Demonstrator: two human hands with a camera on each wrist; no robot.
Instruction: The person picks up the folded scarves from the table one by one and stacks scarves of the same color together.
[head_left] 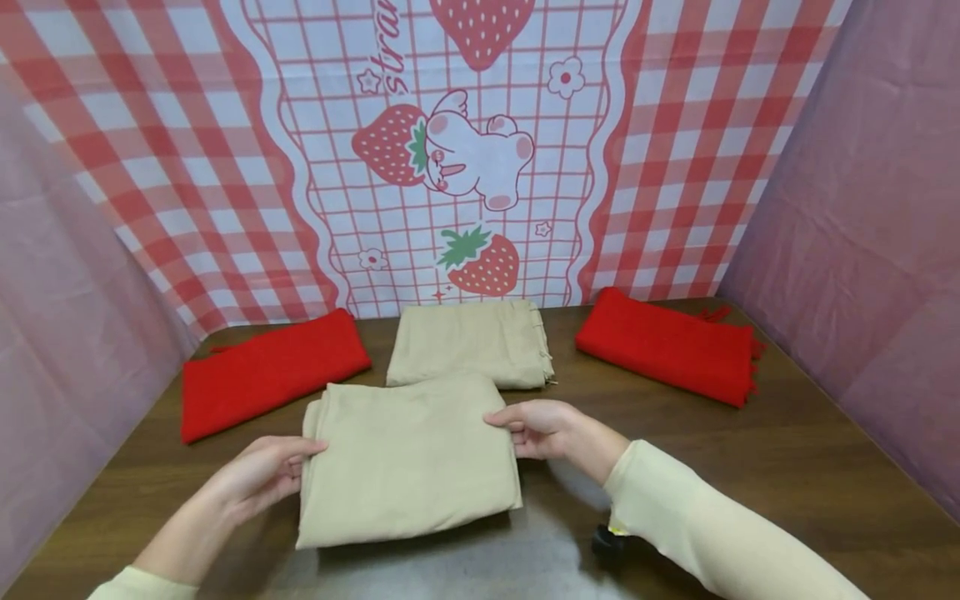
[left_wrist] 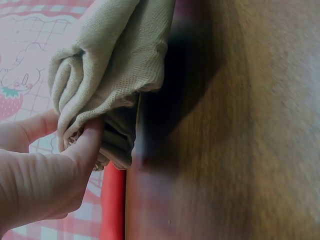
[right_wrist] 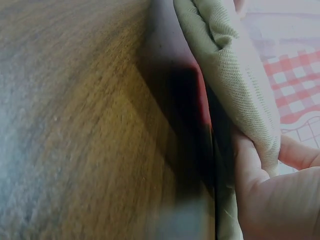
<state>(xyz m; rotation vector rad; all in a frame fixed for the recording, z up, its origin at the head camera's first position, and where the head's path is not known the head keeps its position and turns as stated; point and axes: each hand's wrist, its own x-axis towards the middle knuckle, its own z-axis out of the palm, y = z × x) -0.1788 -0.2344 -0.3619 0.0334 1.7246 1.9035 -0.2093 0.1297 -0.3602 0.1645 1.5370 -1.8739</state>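
Note:
A folded beige scarf (head_left: 408, 462) is held between both hands at the near middle of the table. My left hand (head_left: 258, 475) pinches its left edge, thumb on top and fingers below. On the right edge, my right hand (head_left: 543, 427) grips it the same way. Both wrist views show the layered folds of the scarf (left_wrist: 95, 55) and a dark shadow on the wood under it, so it hangs above the tabletop. Just behind lies a second folded beige scarf (head_left: 472, 337) with fringe on its right side, its front edge partly covered by the held one.
A folded red scarf (head_left: 273, 367) lies at the back left of the brown wooden table (head_left: 795, 483), and another red scarf (head_left: 667, 346) with fringe at the back right. A small black object (head_left: 606, 540) sits under the right forearm. A strawberry-print curtain (head_left: 555, 167) hangs behind.

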